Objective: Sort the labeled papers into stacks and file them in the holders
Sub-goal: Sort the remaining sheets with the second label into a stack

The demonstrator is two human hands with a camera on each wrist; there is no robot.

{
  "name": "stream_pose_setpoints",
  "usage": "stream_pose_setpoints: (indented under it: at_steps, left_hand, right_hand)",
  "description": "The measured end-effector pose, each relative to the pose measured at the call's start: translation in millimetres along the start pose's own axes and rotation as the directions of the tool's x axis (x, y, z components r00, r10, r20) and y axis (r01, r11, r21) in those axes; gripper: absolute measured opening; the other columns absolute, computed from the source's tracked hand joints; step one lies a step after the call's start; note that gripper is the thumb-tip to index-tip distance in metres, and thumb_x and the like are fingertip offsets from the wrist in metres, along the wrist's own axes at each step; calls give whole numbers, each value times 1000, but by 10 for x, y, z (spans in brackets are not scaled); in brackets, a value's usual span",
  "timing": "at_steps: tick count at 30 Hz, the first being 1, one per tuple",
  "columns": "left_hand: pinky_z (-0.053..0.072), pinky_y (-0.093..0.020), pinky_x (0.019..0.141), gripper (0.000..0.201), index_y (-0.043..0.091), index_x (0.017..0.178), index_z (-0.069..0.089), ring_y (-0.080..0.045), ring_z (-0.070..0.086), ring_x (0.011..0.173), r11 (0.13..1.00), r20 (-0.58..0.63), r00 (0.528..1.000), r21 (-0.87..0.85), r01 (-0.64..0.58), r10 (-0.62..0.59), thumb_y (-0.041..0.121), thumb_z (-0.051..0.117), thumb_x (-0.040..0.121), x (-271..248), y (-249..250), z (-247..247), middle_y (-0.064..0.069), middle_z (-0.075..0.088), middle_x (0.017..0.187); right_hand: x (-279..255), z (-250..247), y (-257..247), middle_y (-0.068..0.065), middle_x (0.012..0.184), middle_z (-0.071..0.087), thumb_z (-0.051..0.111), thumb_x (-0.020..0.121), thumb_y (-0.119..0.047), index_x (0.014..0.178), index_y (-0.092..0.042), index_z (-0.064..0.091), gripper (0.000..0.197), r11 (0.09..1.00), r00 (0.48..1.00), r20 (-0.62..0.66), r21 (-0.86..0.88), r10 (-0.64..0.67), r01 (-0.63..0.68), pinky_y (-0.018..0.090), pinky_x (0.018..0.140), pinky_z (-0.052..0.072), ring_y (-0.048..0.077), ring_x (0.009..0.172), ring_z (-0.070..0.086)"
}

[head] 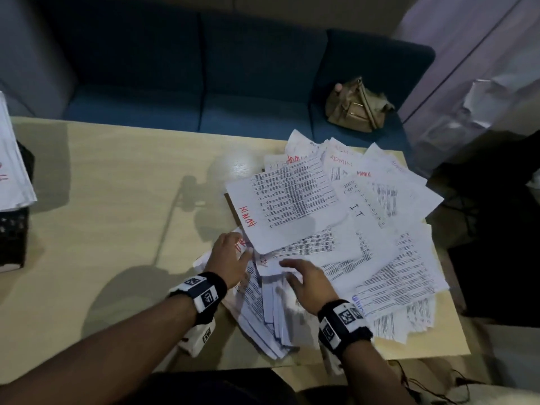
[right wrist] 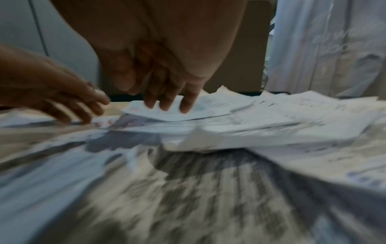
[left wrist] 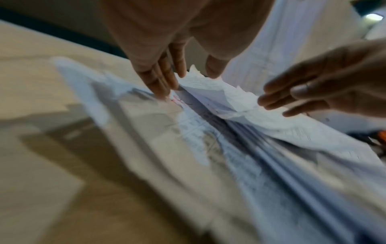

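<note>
Early stage — most labeled papers (head: 336, 229) lie in one loose mixed pile on the desk (head: 117, 200), ADMIN and IT sheets jumbled. Both grips sit on its near edge: left hand (head: 229, 260) and right hand (head: 309, 280) with fingers spread, clamping nothing. Far left of them, one stack (head: 11, 159) sits in a black holder (head: 11, 238) — the rest looks unsorted.

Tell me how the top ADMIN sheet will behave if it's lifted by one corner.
The ADMIN sheet is a single thin page, so it will probably flop and bend. It lies loose on the pile of papers, so it may slide off or drag neighbouring pages. It likely weighs almost nothing.
</note>
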State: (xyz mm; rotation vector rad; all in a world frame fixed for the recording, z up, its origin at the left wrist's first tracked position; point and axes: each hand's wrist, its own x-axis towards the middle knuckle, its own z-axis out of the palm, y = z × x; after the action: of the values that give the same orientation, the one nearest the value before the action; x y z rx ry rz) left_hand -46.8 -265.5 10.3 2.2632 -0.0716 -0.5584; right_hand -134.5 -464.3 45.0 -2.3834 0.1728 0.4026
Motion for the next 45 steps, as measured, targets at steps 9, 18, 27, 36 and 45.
stream_pose_setpoints:
  at_steps: [9, 18, 27, 36, 45]
  left_hand:
    - [47, -32, 97, 52, 14, 137, 45, -32, 58, 117, 937, -36, 961, -236, 259, -275, 24, 65, 89, 258, 485, 330, -8, 59, 133]
    - [36, -20, 84, 25, 12, 115, 62, -25, 56, 111, 997, -10, 1000, -71, -12, 11, 2, 53, 94, 122, 387, -150, -7, 59, 124]
    - [37, -26, 105, 52, 42, 120, 56, 0, 44, 128, 926, 30, 997, -373, -52, 68, 1, 64, 89, 137, 238, -534, 16, 52, 134]
    - [52, -36, 84, 26, 36, 121, 52, -24, 62, 100, 545, -80, 976, -837, 46, -205, 28, 53, 97, 133, 237, -450, 8, 61, 118]
    - [46, -27, 69, 33, 15, 118, 60, -19, 62, 85, 911, -47, 976, -372, 180, -211, 26, 68, 88, -33, 257, -138, 1, 67, 96]
  right_hand:
    - [104, -183, 424, -5, 141, 50, 36, 99, -38, 131, -25, 51, 38, 918, 965, 263, -379, -18, 120, 35, 119, 8, 14, 143, 26]
    - [752, -965, 204, 8, 151, 36, 69, 83, -37, 144, -14, 36, 72, 972, 917, -357, -209, -175, 104, 47, 114, 28, 26, 139, 31]
    - [1159, -953, 54, 12, 96, 71, 66, 87, -25, 101, -8, 66, 22, 997, 998, -12, -45, -60, 59, 34, 78, 48, 27, 91, 65]
    - [828, -519, 360, 0, 93, 72, 59, 91, -23, 102, -14, 64, 14, 865, 974, -102, 485, 205, -131, 32, 73, 56, 19, 88, 69]
    - [650, -420, 202, -3, 98, 64, 49, 97, -33, 112, -15, 56, 25, 899, 984, -97, 426, 152, -97, 27, 69, 50, 17, 88, 62]
